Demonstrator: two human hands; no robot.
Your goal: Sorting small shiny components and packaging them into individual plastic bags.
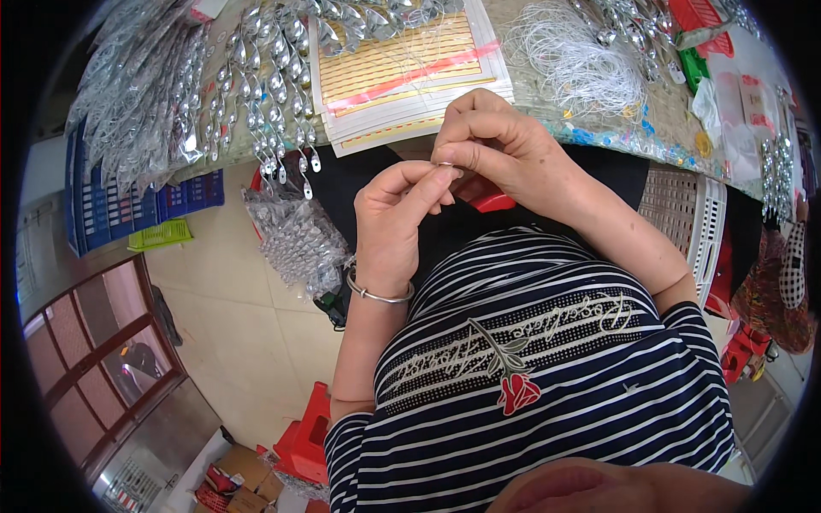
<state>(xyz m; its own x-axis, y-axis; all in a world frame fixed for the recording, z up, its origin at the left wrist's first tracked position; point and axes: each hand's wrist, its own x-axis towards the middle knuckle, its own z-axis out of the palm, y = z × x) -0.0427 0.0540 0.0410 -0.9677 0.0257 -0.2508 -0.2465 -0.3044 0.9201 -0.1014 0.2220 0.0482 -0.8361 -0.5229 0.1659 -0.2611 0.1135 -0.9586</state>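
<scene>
My left hand [389,214] and my right hand [505,141] meet over my lap, just off the table's near edge. Thumb and fingers of both are pinched together at one spot. A tiny, thin, pale piece [446,164] shows between the fingertips; its kind is too small to make out. Just beyond the hands lies a stack of printed sheets [385,128], crossed by a pink ribbon-like strip [410,79]. To its left, strands of shiny silver drop-shaped pieces [278,94] hang over the edge. A loose heap of white cord [581,64] lies to the right.
Plastic-bagged silver pieces [137,94] cover the table's left end. Below are a blue crate [107,201], a green basket [161,234] and a filled clear bag [299,244]. A red stool [308,436] and a pale crate [710,231] stand nearby. Another person's sleeve [795,265] shows far right.
</scene>
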